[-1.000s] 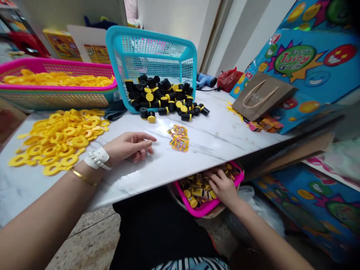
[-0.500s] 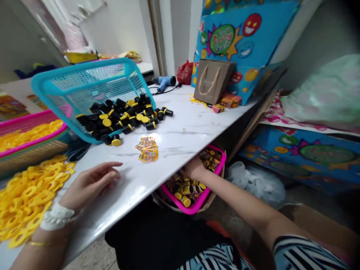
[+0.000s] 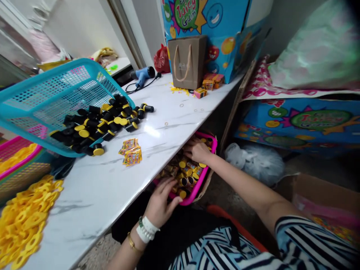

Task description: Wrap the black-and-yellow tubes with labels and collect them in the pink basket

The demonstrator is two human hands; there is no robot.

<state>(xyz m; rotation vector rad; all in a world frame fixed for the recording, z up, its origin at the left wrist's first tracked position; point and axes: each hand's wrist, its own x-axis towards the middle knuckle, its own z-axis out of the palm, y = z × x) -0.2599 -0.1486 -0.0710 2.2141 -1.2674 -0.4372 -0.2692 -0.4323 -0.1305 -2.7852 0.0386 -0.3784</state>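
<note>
The marbled desk [image 3: 109,195] bore a blue carton [image 3: 218,39] at 12 o'clock; left hand [image 3: 161,204] was spread; right hand [image 3: 199,153] couldn't be judged.

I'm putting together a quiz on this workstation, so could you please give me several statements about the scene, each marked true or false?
1. The right hand reaches into the pink-rimmed basket below the table edge. True.
2. The left hand rests on the yellow ring-shaped pieces. False: it is at the pink-rimmed basket, and the pieces lie apart from it on the tabletop.
3. The turquoise basket stands upright. False: it is tipped, its opening facing sideways.
4. Black containers with yellow caps lie partly in it and partly on the tabletop. True.
5. The brown paper bag stands in front of a blue carton. True.
</note>
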